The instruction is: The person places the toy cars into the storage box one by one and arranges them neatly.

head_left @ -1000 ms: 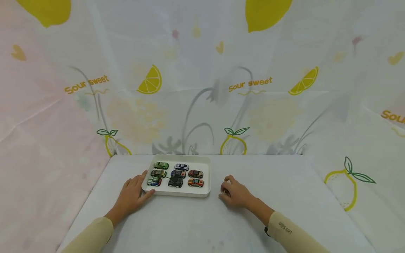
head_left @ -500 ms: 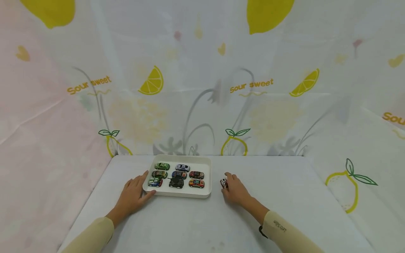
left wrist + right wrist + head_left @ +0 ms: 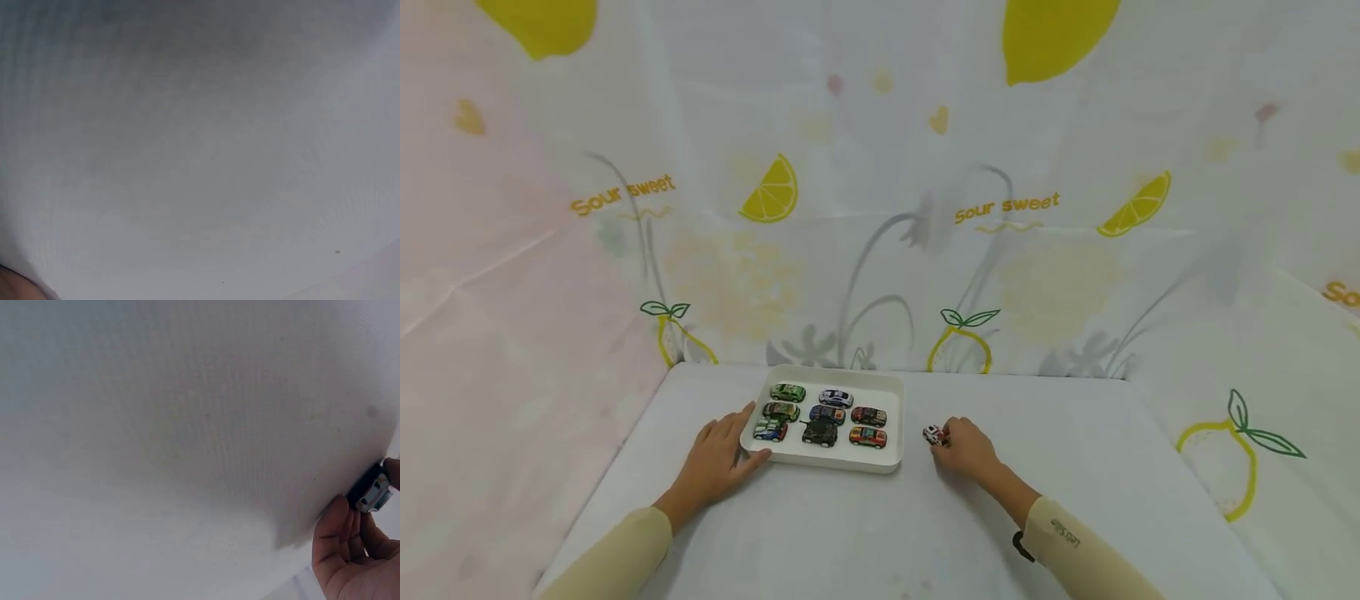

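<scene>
In the head view a white tray (image 3: 835, 463) holds several small toy cars, among them a green one (image 3: 787, 392) and an orange one (image 3: 868, 437). A black toy tank (image 3: 819, 432) sits with them. My left hand (image 3: 717, 459) rests against the tray's left side, its fingers along that edge and its thumb at the front corner. To the right of the tray, my right hand (image 3: 967, 452) pinches a white and red toy car (image 3: 935, 434) low over the table. The right wrist view has the same car (image 3: 375, 492) between thumb and fingers, partly hidden.
The table (image 3: 820, 533) has a white cover. Behind it and at both sides hangs a cloth (image 3: 880, 250) printed with lemons. A bare stretch of white surface (image 3: 200, 187) fills most of the left wrist view.
The right hand has shifted slightly right and turned, so the toy car, mostly covered by the fingers before, now shows. The left hand and the tray keep their places; the head view has moved slightly.
</scene>
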Tool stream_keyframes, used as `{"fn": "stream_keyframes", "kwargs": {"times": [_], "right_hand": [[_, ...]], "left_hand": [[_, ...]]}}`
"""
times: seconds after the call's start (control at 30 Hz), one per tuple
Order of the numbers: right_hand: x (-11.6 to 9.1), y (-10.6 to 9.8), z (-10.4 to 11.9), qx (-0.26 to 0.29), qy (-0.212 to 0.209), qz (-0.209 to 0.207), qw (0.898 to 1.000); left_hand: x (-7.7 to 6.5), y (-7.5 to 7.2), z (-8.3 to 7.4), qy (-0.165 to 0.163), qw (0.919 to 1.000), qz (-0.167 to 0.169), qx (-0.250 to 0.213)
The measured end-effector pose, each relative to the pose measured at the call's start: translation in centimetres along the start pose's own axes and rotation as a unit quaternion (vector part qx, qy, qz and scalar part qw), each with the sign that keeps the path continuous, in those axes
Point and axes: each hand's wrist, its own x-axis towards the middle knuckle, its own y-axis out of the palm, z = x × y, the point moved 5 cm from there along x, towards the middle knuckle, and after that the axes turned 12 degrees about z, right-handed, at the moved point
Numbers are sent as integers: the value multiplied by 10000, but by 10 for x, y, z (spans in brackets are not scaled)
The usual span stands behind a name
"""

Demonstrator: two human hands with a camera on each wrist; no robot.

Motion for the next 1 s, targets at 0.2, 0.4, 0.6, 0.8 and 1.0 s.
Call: {"fn": "stream_keyframes", "kwargs": {"times": [0.2,0.4,0.6,0.8,1.0], "right_hand": [[4,-4,3,-13,-181,69,9998],[13,-13,-1,159,-165,-287,9993],[14,-19,-2,340,-385,-797,9955],[19,-27,16,699,-737,-1200,9876],[31,-38,43,724,-1202,-1354,9808]], "left_hand": [[-1,1,1,-99,9999,109,-48],[4,4,4,-61,9999,13,-122],[5,9,4,-67,9999,33,-118],[-2,7,3,-89,9999,129,-63],[1,0,3,-72,10000,34,-26]]}}
